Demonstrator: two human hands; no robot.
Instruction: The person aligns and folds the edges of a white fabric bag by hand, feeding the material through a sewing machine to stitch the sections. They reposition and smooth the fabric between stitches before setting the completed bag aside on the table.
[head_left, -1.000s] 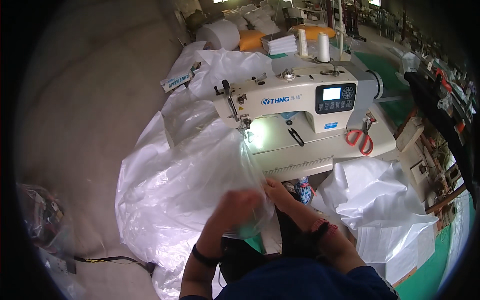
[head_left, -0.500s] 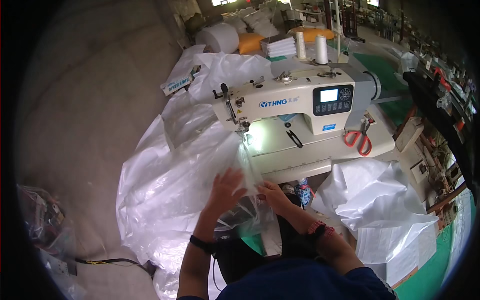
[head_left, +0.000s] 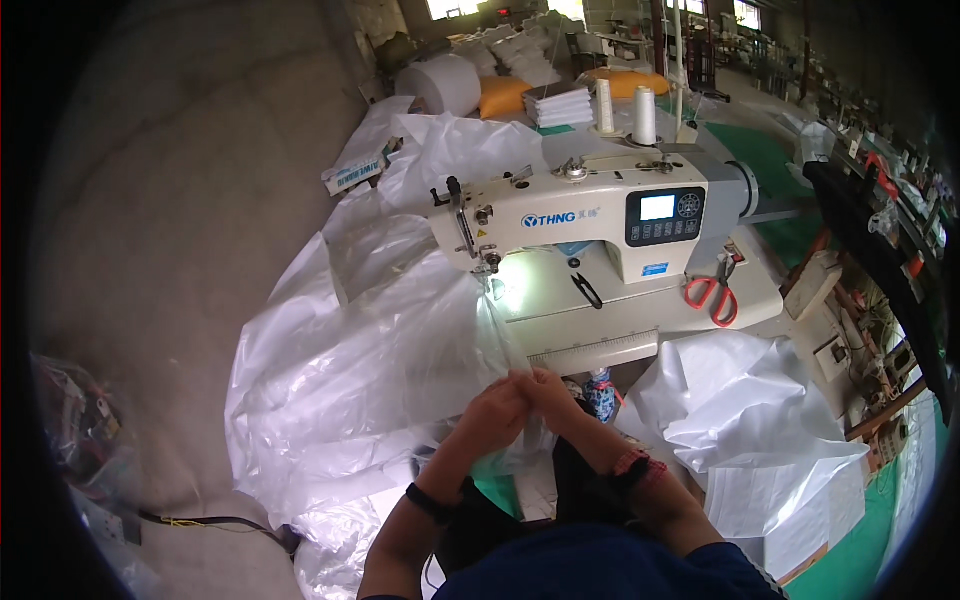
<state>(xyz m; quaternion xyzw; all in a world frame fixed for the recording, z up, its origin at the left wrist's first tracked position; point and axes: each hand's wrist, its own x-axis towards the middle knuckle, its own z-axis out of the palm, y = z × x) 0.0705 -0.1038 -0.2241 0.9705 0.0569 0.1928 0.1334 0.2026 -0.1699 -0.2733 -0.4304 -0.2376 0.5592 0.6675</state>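
Note:
A large translucent white plastic sheet (head_left: 370, 330) spreads over the left of the table and hangs toward my lap. Its right edge runs up to the needle area of a white sewing machine (head_left: 560, 215), whose lamp is lit. At the sheet's near right edge, my left hand (head_left: 495, 415) and my right hand (head_left: 545, 392) meet side by side. Both are closed, pinching the plastic edge between bent fingers. The fingertips of my left hand are partly hidden. The machine's front ruler edge lies just beyond my hands.
Black thread snips (head_left: 587, 291) and red-handled scissors (head_left: 714, 296) lie on the machine bed. Another white plastic sheet (head_left: 735, 400) is heaped at the right. Thread cones (head_left: 644, 116) stand behind the machine, near a large white roll (head_left: 440, 84). A black cable (head_left: 215, 521) crosses the floor at left.
My left hand has moved right from lying spread over the sheet and closed on its edge beside my right hand. The right hand keeps its pinch. The view has shifted slightly.

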